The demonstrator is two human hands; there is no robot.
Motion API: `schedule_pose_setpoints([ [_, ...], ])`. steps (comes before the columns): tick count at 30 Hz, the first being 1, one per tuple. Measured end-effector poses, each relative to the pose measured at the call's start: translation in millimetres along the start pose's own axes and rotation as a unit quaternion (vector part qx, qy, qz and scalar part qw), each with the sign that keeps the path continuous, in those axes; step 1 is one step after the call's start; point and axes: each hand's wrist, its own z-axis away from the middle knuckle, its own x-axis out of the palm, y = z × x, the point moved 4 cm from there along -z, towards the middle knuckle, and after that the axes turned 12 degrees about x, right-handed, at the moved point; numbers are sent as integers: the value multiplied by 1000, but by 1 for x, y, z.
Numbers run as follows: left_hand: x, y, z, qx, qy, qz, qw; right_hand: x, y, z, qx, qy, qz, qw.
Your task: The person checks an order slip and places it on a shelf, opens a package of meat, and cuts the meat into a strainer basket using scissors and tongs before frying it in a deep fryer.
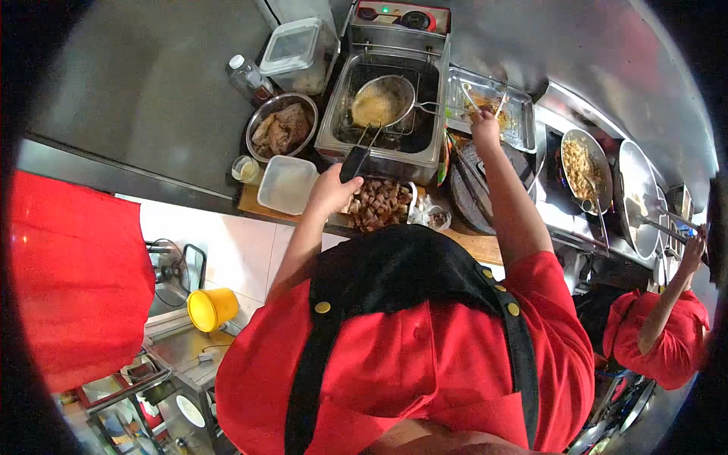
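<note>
My left hand (331, 191) is wrapped round the black handle of a wire strainer (384, 101). The strainer lies across the deep fryer (327, 144), with pale golden, frothy-looking contents in its bowl. On the right, my right hand (486, 130) grips a pair of metal tongs (502, 100), whose arms spread over a metal tray (525, 114) with browned food bits. Whether the tongs hold anything cannot be made out. Diced brown meat (381, 203) lies close to my left hand, in front of the fryer.
Left of the fryer are a steel bowl of meat chunks (287, 130), a clear container (288, 184), a lidded tub (292, 47) and a bottle (249, 76). A round dark board (472, 193) lies under my right forearm. Pans (584, 168) stand at right, near a co-worker (663, 334).
</note>
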Motion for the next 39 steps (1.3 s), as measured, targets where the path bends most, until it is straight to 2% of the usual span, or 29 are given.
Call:
schedule_pose_setpoints([
  [3, 5, -9, -2, 30, -4, 25, 999, -6, 4, -4, 86, 53, -78, 992],
  [4, 8, -16, -4, 18, -7, 29, 999, -9, 6, 0, 86, 53, -80, 992],
  [5, 9, -20, -6, 7, -9, 32, 999, -15, -6, 18, 26, -15, -94, 995],
  [7, 6, -22, -7, 21, -5, 25, 999, 19, 36, -27, 16, -105, -120, 987],
  [8, 7, -22, -6, 33, -2, 21, 999, 12, 23, -16, 17, -105, -118, 987],
  [10, 4, -8, 0, 13, -19, 25, 999, -25, -17, 21, 98, 79, -29, 992],
  [12, 2, -7, -1, -2, -31, 24, 999, -16, -13, 14, 91, 58, -56, 993],
  [14, 6, -19, -4, -2, -2, -7, 1000, -21, -6, 16, 56, -10, -65, 996],
  [18, 3, -7, -1, 68, 20, -21, 997, -21, -13, 15, 92, 68, -36, 993],
  [19, -3, 2, 2, 29, 7, -13, 999, 1, 13, -9, 61, -31, -79, 995],
  [20, -5, 8, 5, -11, -8, -5, 1000, 0, 18, -16, 63, -29, -80, 994],
  [22, -1, 0, 2, 5, -11, 7, 1000, -4, 25, -28, 21, -2, 34, 999],
  [23, 1, -5, 0, 20, -9, 19, 1000, -20, 2, -3, 67, 74, 17, 995],
  [24, 5, -12, 0, 17, -7, 21, 1000, -19, 7, -7, 65, 72, 20, 995],
  [26, 5, -18, -5, 35, 14, -16, 999, -6, 8, -17, -143, -29, 151, 978],
  [28, 4, -13, -3, 22, 3, -10, 1000, 14, 33, -37, -239, -80, 215, 943],
  [29, 4, -11, -3, 10, -4, -1, 1000, 12, 31, -49, -170, -5, 194, 966],
  [32, 2, -9, -1, 26, 1, -15, 1000, 14, 35, -54, -63, 24, 275, 959],
  [33, -1, -4, 0, 28, -1, -18, 999, 12, 26, -47, -148, -18, 223, 963],
  [35, -3, 5, 4, 8, -13, 21, 1000, -16, 6, -19, 39, -54, 26, 997],
  [37, 0, -3, 1, 8, -15, 21, 1000, -4, 11, -24, 28, -17, 15, 999],
  [38, 0, -6, -1, 10, -15, 17, 1000, -1, 3, -22, -82, -62, 203, 974],
  [39, 0, -8, -2, 11, -15, 16, 1000, 2, -4, -17, -233, -52, 406, 882],
])
